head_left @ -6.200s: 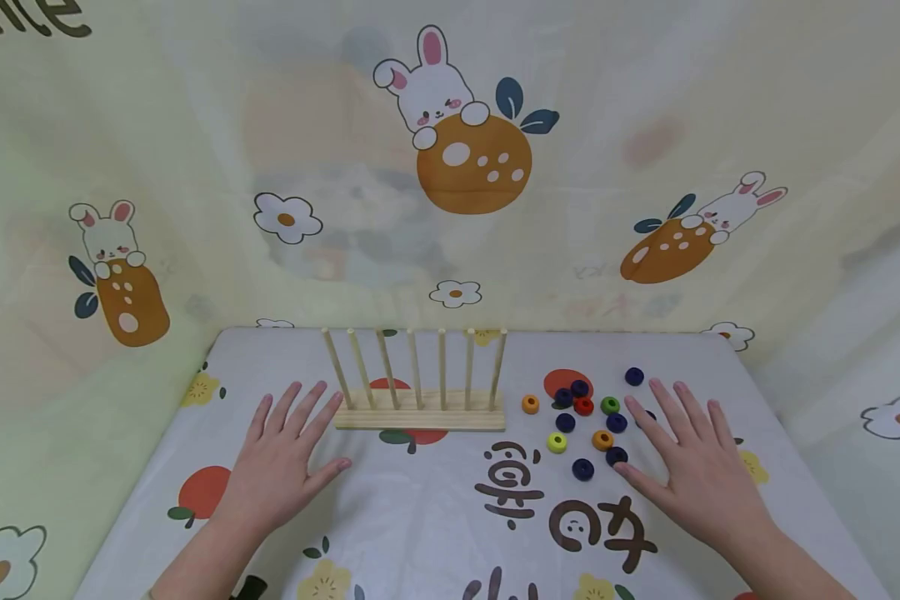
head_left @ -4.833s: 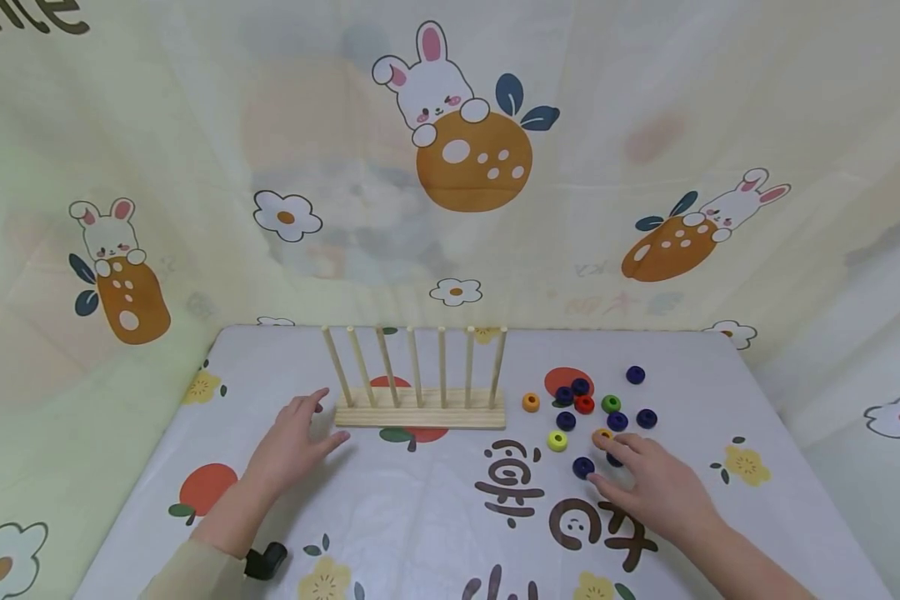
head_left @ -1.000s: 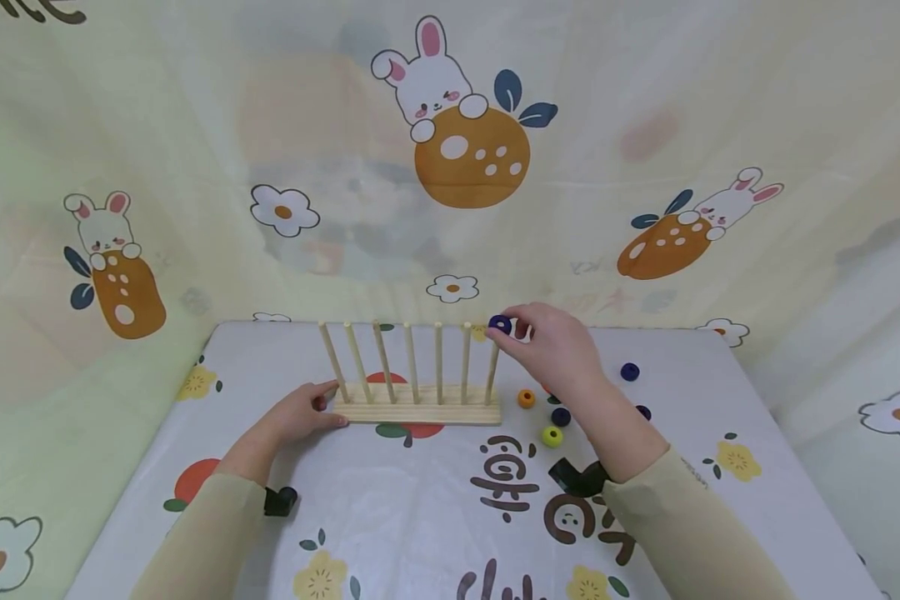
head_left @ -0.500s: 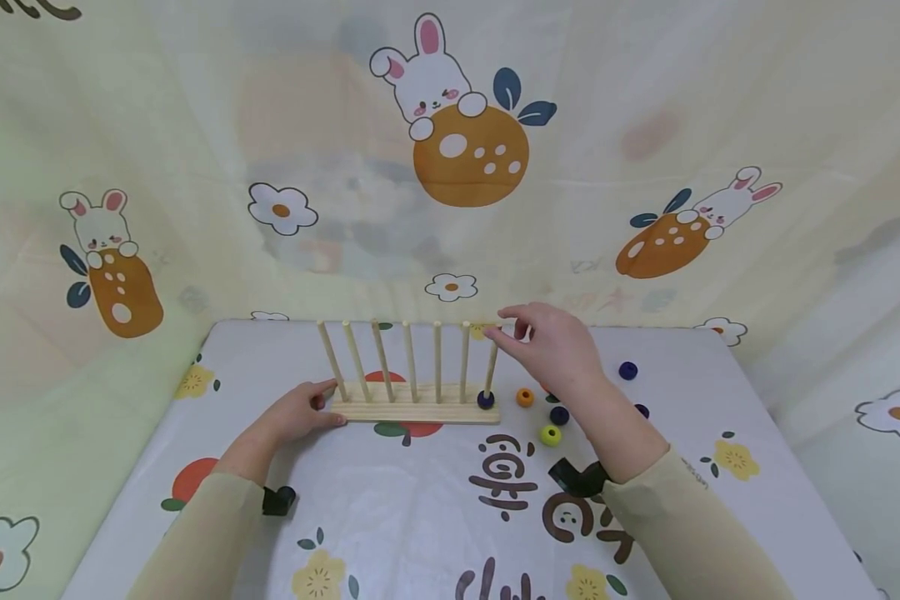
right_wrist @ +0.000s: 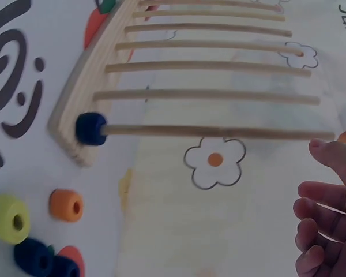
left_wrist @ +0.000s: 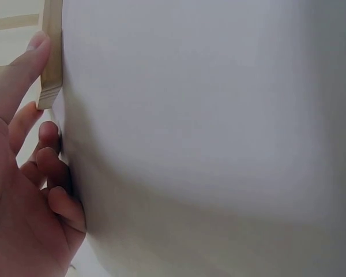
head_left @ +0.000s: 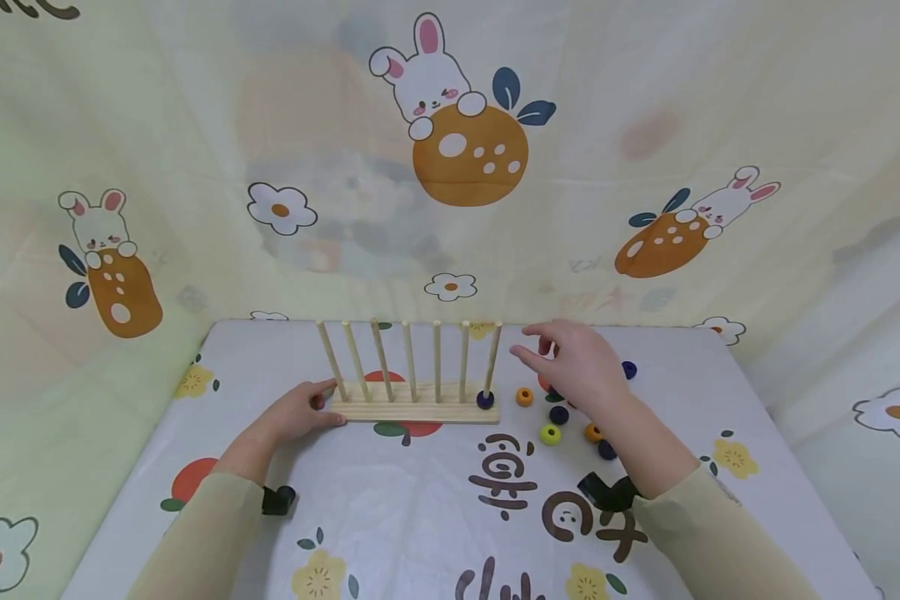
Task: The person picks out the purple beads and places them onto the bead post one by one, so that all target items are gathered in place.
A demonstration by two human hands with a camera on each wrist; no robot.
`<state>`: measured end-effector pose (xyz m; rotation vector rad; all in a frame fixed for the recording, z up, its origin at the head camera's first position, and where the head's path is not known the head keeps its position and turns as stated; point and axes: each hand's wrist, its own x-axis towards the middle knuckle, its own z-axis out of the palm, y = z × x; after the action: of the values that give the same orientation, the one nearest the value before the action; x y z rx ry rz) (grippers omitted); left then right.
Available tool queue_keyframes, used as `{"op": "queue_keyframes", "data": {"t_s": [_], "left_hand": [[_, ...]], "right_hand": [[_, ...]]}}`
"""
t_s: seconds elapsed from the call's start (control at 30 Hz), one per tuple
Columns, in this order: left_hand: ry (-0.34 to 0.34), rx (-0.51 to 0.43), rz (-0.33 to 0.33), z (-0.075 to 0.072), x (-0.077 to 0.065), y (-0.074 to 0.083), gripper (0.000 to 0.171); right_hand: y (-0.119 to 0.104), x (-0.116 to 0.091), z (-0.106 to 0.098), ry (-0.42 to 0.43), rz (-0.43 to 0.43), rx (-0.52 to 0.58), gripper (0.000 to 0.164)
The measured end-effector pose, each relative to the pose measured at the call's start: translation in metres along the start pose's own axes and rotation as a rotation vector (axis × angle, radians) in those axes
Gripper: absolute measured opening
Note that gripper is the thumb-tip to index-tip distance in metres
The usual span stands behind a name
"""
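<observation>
A wooden rack [head_left: 412, 412] with a row of upright pegs stands on the table. My left hand [head_left: 292, 412] grips its left end; in the left wrist view the thumb [left_wrist: 37, 52] lies on the base edge and a finger touches the end. A dark blue bead [head_left: 485, 401] sits at the bottom of the rightmost peg [head_left: 492, 358]. My right hand [head_left: 577, 358] hovers right of that peg, holding nothing, thumb and fingers apart. Below it lie an orange bead [head_left: 524, 397], a yellow-green bead [head_left: 551, 435] and a blue bead [head_left: 558, 415].
Another orange bead [head_left: 594, 432] and blue bead [head_left: 607, 450] lie beside the right forearm, which hides part of the bead group. A blue bead [head_left: 629, 370] lies farther back. A patterned cloth [head_left: 405, 517] covers the table; a printed curtain [head_left: 330, 275] hangs behind.
My left hand took hold of the rack's end. My right hand picked up a blue bead, let it drop down the rightmost peg, and has since moved right, away from the peg.
</observation>
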<state>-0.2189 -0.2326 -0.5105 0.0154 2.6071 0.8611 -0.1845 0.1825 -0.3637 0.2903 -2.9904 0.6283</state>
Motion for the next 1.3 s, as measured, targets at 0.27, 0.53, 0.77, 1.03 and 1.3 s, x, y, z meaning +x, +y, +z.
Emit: {"op": "queue_keyframes", "data": {"t_s": [0.27, 0.53, 0.77, 1.03, 1.3], "left_hand": [[0.000, 0.009, 0.009, 0.001, 0.002, -0.002, 0.085], [0.000, 0.010, 0.011, 0.001, 0.003, -0.001, 0.086], [0.009, 0.006, 0.040, 0.000, 0.000, -0.001, 0.080], [0.007, 0.008, 0.036, 0.000, -0.001, -0.002, 0.080], [-0.002, 0.007, 0.020, 0.001, 0.002, -0.004, 0.083]], "right_hand": [[0.034, -0.014, 0.009, -0.035, 0.013, -0.034, 0.044], [0.076, -0.039, 0.023, -0.111, 0.038, -0.115, 0.043], [0.108, -0.066, 0.034, -0.187, 0.093, -0.137, 0.045], [0.140, -0.091, 0.042, -0.169, 0.133, -0.155, 0.045], [0.154, -0.096, 0.051, -0.270, 0.233, -0.137, 0.062]]}}
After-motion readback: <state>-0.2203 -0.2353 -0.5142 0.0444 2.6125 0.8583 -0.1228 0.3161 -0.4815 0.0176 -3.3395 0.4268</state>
